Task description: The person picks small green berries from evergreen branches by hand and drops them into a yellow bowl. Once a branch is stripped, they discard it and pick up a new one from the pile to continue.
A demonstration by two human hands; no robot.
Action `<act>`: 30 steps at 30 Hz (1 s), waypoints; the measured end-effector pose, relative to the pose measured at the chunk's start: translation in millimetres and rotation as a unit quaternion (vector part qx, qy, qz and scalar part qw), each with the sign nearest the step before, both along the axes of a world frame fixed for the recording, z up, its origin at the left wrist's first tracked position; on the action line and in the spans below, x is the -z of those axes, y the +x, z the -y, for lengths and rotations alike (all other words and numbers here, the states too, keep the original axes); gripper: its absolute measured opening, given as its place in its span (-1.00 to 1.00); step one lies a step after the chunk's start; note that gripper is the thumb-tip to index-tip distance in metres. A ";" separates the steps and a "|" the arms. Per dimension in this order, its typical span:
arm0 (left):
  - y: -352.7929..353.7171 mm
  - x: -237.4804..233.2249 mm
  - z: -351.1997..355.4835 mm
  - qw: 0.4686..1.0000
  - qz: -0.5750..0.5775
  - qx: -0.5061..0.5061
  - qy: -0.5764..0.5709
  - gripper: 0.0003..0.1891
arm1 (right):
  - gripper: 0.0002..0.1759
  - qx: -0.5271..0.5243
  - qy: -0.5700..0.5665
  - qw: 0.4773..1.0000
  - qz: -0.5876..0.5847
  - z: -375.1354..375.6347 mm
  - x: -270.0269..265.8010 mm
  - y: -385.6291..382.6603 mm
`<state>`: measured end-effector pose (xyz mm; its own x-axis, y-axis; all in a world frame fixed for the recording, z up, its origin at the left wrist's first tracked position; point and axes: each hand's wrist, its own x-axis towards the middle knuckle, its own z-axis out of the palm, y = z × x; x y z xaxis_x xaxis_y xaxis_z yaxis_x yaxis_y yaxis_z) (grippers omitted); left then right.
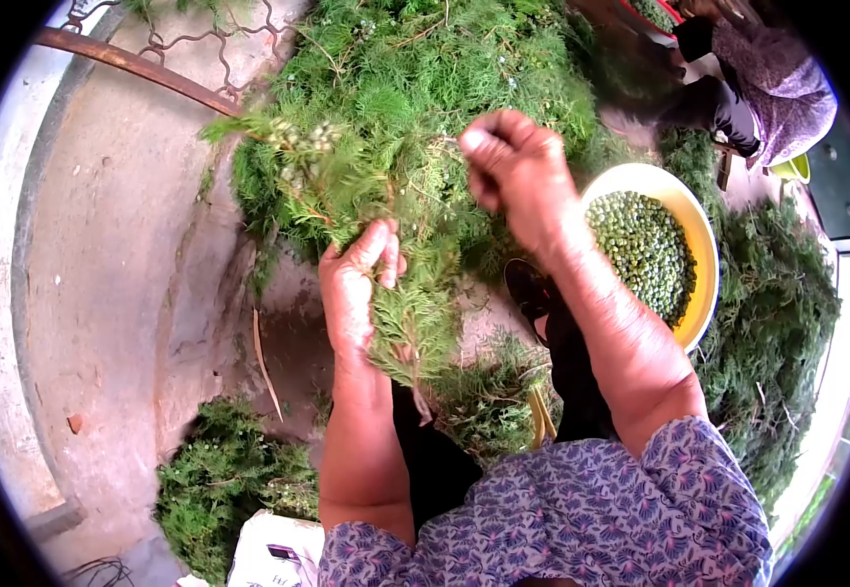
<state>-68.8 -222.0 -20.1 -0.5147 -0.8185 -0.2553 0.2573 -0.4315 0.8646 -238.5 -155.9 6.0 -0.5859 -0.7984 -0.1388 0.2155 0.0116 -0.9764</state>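
My left hand (pixel 355 279) is closed around the stem of a leafy evergreen sprig (pixel 322 186). Pale green cones cluster near its upper end, and feathery foliage hangs below the fist along my wrist. Raised to the right of the sprig, my right hand (pixel 526 181) has its thumb pressed against curled fingers; whatever may be inside them is hidden. Beside my right forearm is a yellow basin (pixel 707 259) holding many small green cones (pixel 640 249). A large heap of cut evergreen branches (pixel 415 68) lies beyond both hands.
More cut branches lie at the right (pixel 772 313) and in a pile (pixel 224 470) at the lower left, near a white sack (pixel 273 553). A rusty metal bar (pixel 141 68) crosses the upper left above the concrete floor (pixel 112 293). Another person (pixel 777 88) sits at upper right.
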 end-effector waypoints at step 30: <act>66.0 -59.4 -184.5 0.936 -0.341 0.087 0.012 -0.80 | -0.59 -0.103 -0.166 0.969 0.150 -208.4 -46.1 110.6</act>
